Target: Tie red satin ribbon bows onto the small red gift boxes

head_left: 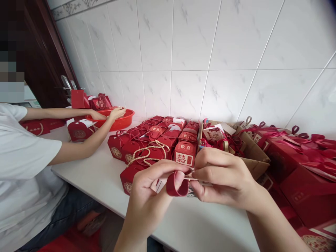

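Observation:
My left hand (153,189) is closed, its thumb and fingers pinching a small piece with a wide red ribbon (171,189) that loops round beside the thumb. My right hand (223,180) meets it from the right, fingertips pinched together at a thin pale edge. What exactly lies between the right fingertips is hidden. Both hands are raised over the white table (207,224). Just behind them stand rows of red gift boxes (165,136) with gold emblems, some with cord handles. One box (185,154) faces me with a white label.
An open cardboard box (253,154) of ribboned red pieces stands behind my right hand. Larger red boxes (309,189) with ribbons are stacked at right. At left, a co-worker's arms (84,148) reach to a red plastic basin (126,120). A tiled wall (189,42) closes the back.

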A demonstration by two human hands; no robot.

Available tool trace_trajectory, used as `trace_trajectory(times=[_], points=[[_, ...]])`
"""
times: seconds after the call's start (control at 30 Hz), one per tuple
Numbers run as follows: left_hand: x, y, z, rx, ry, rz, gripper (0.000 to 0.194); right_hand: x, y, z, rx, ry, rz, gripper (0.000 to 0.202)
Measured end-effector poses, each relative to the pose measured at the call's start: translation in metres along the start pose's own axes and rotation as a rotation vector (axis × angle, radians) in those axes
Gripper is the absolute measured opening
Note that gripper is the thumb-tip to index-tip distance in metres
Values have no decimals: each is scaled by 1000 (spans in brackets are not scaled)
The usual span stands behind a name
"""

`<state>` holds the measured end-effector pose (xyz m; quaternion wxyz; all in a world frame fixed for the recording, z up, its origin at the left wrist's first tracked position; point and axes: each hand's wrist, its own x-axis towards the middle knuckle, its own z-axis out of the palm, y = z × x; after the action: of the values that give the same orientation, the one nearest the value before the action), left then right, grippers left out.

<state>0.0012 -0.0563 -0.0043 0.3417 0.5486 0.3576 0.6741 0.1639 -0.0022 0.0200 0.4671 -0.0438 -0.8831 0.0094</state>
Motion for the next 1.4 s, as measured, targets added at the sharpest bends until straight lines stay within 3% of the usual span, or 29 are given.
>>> trace_trajectory(times=[0.13, 0.33, 0.43, 0.97, 1.17, 1.4], points=[[0, 0, -5, -112, -40, -124, 23, 1, -3, 0, -17, 39, -37, 11], [9, -11, -21, -140, -304, 102, 15, 3, -10, -1, 9, 61, -70, 11], [11, -15, -21, -115, -354, 196, 16, 2, -11, -3, -1, 67, -70, 12], [9, -14, -16, -9, -291, 251, 3, 3, -11, -6, -13, 68, -22, 11], [9, -12, -12, 10, -245, 322, 6, 4, -11, -9, 96, 59, 120, 22], [9, -12, -16, 50, -266, 350, 14, 4, -12, -9, 117, 4, 107, 24]])
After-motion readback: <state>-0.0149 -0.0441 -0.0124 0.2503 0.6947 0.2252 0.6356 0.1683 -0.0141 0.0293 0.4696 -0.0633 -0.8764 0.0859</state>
